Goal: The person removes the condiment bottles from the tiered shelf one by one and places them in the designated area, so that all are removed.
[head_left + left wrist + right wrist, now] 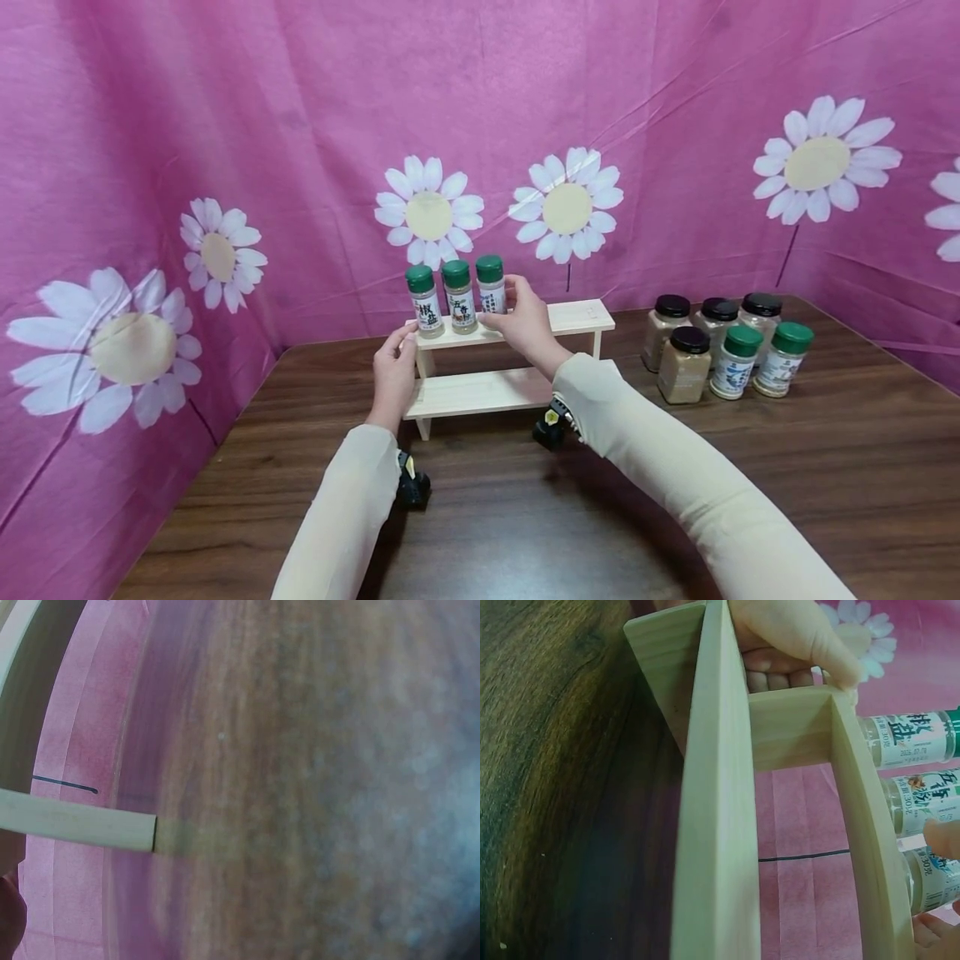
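Observation:
A two-tier wooden shelf (480,392) stands on the table, with three green-capped spice jars along the left part of its upper tier. My left hand (393,375) grips the shelf's left end; in the right wrist view its thumb lies by the upper board and its fingers curl behind the side panel. At the right of the row, my right hand (527,321) holds a spice jar (491,283) between thumb and fingers, the jar tilted slightly. Beside it, upright, are the middle jar (460,302) and the left jar (426,307). The left wrist view shows mostly blurred tabletop.
To the right on the dark wooden table (480,517) stand several more jars: black-capped ones such as this square jar (685,371), and two with green caps, one a white-labelled jar (733,367). A pink flowered cloth (480,100) hangs behind the table.

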`<state>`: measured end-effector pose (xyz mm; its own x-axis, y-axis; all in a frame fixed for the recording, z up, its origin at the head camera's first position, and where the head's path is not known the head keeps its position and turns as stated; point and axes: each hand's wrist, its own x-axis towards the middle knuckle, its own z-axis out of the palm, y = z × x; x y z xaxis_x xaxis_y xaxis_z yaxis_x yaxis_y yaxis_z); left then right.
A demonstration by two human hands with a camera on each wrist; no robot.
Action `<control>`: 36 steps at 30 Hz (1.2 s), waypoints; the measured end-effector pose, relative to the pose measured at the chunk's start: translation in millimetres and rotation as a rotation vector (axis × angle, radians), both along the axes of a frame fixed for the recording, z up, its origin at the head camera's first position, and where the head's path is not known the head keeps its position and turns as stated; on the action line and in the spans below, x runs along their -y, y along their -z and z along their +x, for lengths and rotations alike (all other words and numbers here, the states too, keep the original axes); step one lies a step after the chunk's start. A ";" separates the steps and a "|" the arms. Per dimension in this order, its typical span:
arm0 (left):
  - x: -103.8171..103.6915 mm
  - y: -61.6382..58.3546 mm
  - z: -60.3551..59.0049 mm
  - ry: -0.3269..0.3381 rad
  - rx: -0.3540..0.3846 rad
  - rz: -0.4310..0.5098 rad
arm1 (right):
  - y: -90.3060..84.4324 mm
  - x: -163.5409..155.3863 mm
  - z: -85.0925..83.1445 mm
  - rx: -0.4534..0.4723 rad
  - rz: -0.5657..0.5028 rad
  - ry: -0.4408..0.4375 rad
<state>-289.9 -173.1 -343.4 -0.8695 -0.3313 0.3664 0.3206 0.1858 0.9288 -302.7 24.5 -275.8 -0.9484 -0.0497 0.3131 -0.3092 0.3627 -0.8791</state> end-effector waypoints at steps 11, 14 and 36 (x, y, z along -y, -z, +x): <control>-1.2 1.8 -0.5 0.008 -0.035 0.029 | 4.1 2.5 2.5 -0.052 -0.032 0.040; -1.8 1.4 -0.6 0.012 -0.039 0.032 | 7.5 0.3 2.4 -0.083 -0.080 0.037; -1.5 -0.6 0.6 0.010 -0.045 0.032 | 11.1 -44.7 33.6 -0.510 -0.325 0.023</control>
